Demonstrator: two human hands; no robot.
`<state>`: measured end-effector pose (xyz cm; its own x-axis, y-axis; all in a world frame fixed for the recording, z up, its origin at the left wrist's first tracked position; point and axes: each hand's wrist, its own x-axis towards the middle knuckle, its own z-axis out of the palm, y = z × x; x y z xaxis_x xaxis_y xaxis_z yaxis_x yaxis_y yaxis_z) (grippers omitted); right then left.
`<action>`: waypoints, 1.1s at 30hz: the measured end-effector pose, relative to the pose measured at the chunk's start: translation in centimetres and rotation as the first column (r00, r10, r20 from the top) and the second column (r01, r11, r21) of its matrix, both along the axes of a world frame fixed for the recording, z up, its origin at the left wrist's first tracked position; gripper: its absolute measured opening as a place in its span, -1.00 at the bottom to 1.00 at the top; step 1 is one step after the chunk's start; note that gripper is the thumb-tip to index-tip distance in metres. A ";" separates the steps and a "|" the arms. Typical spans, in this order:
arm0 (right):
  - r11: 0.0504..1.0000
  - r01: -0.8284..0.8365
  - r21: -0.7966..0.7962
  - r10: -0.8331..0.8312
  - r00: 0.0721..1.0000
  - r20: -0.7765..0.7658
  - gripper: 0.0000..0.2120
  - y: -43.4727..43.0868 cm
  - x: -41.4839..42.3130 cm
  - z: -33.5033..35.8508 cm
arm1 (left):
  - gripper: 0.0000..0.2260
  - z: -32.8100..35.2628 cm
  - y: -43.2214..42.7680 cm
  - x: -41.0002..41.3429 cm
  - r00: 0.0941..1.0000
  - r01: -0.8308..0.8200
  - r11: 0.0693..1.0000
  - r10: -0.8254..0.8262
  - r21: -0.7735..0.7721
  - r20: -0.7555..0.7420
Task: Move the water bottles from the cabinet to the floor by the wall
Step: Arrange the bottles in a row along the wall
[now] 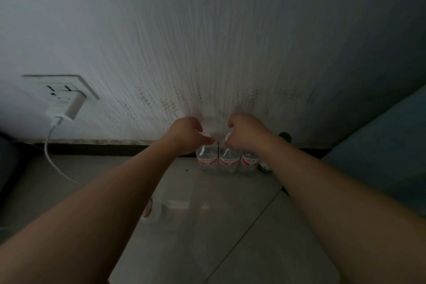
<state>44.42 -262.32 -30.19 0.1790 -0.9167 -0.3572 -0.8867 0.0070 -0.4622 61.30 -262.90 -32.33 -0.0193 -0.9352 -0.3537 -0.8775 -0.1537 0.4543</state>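
Both hands reach out to the foot of the wall, and each grip sits at the top of a bottle: the left hand has its fingers curled over the cap end of the leftmost bottle, thumb stretched toward the middle, while the right hand pinches the white cap of the middle bottle between thumb and fingers. Whether either grip is clamped firmly or only resting on the cap cannot be told, since the bottle tops are hidden under the knuckles and blurred. Three clear water bottles with red and white labels stand upright on the floor in a row, touching or nearly touching one another, right against the dark skirting at the base of the wall. The third bottle stands just right of the middle one, partly behind the right wrist. Just beside it, further right, a dark green bottle shows behind the right forearm, its dark cap visible above the wrist. On the glossy tiled floor nearer the camera lies a faint red and white shape beside the left forearm, too blurred to identify. To the left, a white charger is plugged into a wall socket, and its white cable hangs down to the floor. A teal surface fills the right edge.
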 end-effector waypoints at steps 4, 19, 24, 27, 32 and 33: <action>1.000 0.002 0.023 -0.003 1.000 0.022 -0.59 0.3 -0.1 0.7 | -0.49 0.5 0.2 -0.2 1.000 0.015 1.000 -0.015 0.002 0.026; 0.999 -0.019 -0.038 0.018 1.000 -0.007 -0.49 -0.2 1.1 2.8 | -0.49 3.9 1.1 0.1 0.993 0.058 0.998 -0.061 0.032 0.098; 0.997 -0.062 -0.041 0.061 0.998 -0.032 -0.41 0.2 1.9 3.3 | -0.41 4.4 1.6 2.0 0.987 0.069 0.997 -0.074 0.036 0.140; 0.995 -0.093 -0.029 0.092 0.995 -0.035 -0.30 0.5 2.7 3.7 | -0.41 4.9 2.1 3.5 0.983 0.086 0.995 -0.092 0.040 0.157; 0.988 -0.151 -0.043 0.149 0.988 -0.044 -0.32 1.0 5.1 3.7 | -0.46 5.5 3.1 6.3 0.976 0.106 0.993 -0.115 0.055 0.186; 0.985 -0.163 -0.050 0.160 0.986 -0.051 -0.32 1.1 5.7 3.7 | -0.47 5.6 3.3 6.9 0.975 0.110 0.992 -0.119 0.056 0.190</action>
<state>50.11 -261.19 -26.46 0.3104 -0.8952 -0.3197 -0.8949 -0.1618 -0.4160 68.21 -259.64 -26.73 -0.0527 -0.9138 -0.4028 -0.9607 -0.0638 0.2703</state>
